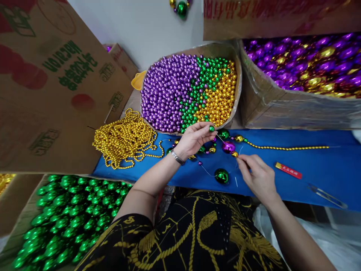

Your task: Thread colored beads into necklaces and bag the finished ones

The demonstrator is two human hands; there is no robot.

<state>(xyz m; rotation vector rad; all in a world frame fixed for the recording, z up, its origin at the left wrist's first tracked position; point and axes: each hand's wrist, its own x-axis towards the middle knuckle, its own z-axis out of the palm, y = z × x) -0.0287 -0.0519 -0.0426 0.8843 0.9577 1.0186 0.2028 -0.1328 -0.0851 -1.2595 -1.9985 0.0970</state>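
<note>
A tall brown cardboard carton with green lettering and red spots [50,98] looms at the left of a long blue tabletop [335,165], across which a person in a black-and-gold patterned top [197,233] strings beads. Shiny green baubles [64,226] fill an open box below the carton; a plastic-wrapped cardboard box [299,111] at upper right brims with glossy purple and gold beads [310,71]. Between them, a shallow cardboard tray [239,75] holds small purple, green and gold beads, just beside a tangled heap of gold bead strands [124,135]. The left hand [196,137], in front of the tray, pinches a small round green bead [211,128] between thumb and fingertips. Thumb and forefinger of the right hand [258,177] are pressed together at a small gold bead [235,154]; whether they grip bead or thread cannot be told. That bead touches a large glossy purple bead [228,146], strung between the hands above the blue tabletop.
</note>
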